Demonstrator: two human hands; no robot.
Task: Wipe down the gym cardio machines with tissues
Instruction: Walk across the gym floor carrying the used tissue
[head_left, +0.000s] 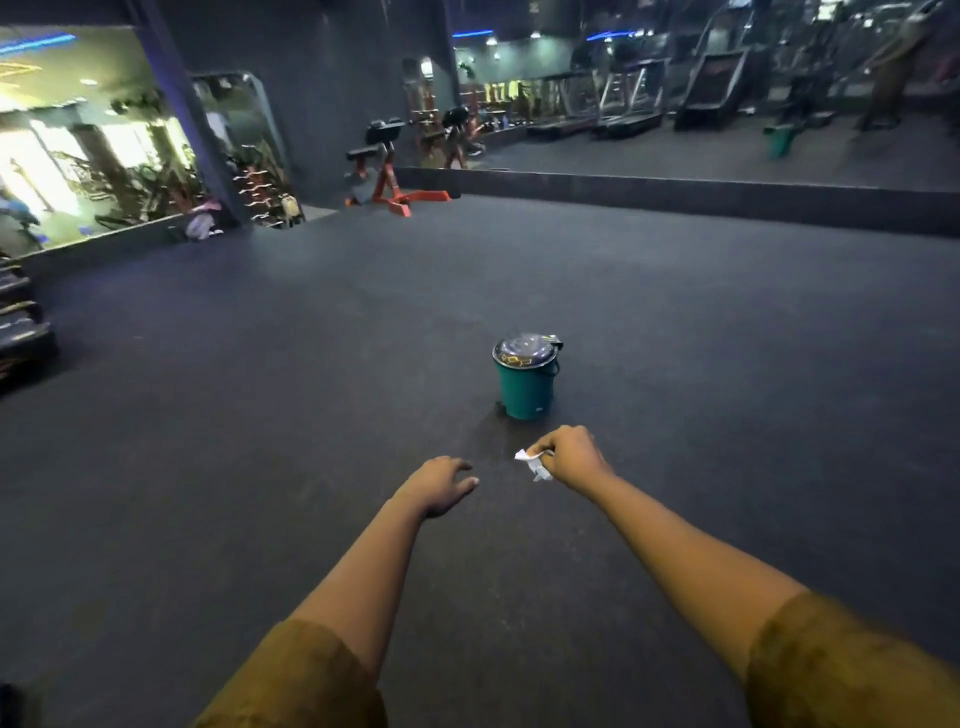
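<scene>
Tissue (532, 464), one, in right hand (571, 457) pinch grip; left hand (441, 483) grip spread; one green bin (524, 382) ahead.

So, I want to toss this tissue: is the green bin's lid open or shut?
Shut: the domed lid sits flat on the green bin, no gap.

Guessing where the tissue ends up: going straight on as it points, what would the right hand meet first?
Probably the closed green bin, standing on the floor just ahead of the right hand, which pinches the tissue; depth is unclear.
</scene>
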